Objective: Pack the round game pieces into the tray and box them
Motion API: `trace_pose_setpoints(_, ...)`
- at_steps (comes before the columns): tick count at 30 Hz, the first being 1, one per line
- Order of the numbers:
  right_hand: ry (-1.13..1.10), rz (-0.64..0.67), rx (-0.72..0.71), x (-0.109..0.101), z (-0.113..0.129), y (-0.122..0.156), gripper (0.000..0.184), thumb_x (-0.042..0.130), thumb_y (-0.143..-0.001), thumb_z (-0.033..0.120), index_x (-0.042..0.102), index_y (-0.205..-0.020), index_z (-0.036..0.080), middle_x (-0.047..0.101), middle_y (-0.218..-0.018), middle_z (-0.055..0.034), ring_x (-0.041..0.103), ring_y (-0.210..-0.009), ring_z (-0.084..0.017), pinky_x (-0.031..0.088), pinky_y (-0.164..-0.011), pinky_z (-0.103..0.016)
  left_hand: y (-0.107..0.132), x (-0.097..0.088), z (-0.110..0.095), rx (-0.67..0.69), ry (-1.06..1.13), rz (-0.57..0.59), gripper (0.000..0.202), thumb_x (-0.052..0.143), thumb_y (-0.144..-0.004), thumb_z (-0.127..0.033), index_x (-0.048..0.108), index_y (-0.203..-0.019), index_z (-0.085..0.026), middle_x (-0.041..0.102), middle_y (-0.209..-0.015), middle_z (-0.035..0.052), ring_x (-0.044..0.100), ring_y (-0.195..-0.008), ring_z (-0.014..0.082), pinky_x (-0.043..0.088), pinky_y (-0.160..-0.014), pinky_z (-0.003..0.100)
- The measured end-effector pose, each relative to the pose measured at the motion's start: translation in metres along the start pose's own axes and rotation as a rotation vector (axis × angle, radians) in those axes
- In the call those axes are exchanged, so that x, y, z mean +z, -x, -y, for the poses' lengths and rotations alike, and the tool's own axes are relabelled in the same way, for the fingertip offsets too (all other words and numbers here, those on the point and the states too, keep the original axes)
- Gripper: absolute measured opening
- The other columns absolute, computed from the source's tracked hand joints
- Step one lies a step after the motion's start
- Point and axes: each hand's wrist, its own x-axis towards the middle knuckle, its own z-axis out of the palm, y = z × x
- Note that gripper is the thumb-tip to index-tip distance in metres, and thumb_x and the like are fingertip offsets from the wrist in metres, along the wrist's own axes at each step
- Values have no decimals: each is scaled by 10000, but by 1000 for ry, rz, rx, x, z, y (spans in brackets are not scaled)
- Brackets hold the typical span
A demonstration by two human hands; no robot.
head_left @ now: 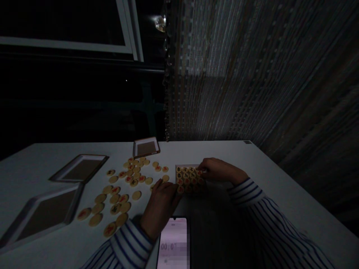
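Observation:
Several round wooden chess pieces (127, 185) with red or black characters lie scattered on the white table (252, 164). A small box (188, 178) at the middle holds several pieces in rows. My left hand (159, 207) rests at the box's left edge with fingers curled, fingertips among loose pieces; what they pinch is too dark to make out. My right hand (217, 170) sits at the box's far right corner, fingers closed on a piece (199, 173) in the top row.
Two shallow trays (80, 168) (42, 215) lie at the left and a smaller lid (146, 147) stands at the back. A lit phone (174, 243) showing a timer lies near the front edge. A beaded curtain (252, 74) hangs behind.

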Motion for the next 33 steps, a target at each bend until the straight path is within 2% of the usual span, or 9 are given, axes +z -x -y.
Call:
trace_pose_setpoints(5,12,16,-20,-3,2,1,239,460,-760,277,656,-866,188,652,-836,-66,567,-721,-162,353,-594,-241,0,1,1,-8,15,-4,193,454,-819,-253,585,-957,-225,633,-886,28,556,-897,185,265,-965,436)
trace_pose_setpoints(9,30,38,-16,-4,3,1,230,442,-764,255,656,-803,179,651,-792,-63,559,-676,-150,340,-576,-239,-1,1,0,-10,11,3,176,447,-825,-259,589,-923,-224,631,-864,22,555,-892,181,260,-966,430)
trace_pose_setpoints(22,47,83,25,-5,6,1,247,448,-761,235,651,-885,170,648,-906,-82,567,-801,-172,356,-657,-242,0,3,2,-13,3,-8,146,461,-821,-258,575,-907,-225,628,-851,2,555,-875,165,263,-964,423)
trace_pose_setpoints(28,48,92,19,-6,6,2,250,424,-775,245,647,-862,173,650,-847,-72,561,-732,-156,346,-621,-237,1,0,0,10,-16,-6,163,435,-830,-245,577,-905,-220,624,-834,10,559,-858,169,285,-952,437)
trace_pose_setpoints(33,44,99,29,-6,7,1,240,437,-763,233,646,-863,169,645,-868,-78,560,-750,-155,338,-625,-231,1,1,1,7,-12,-2,162,469,-813,-254,575,-932,-223,625,-855,14,553,-875,177,279,-955,444)
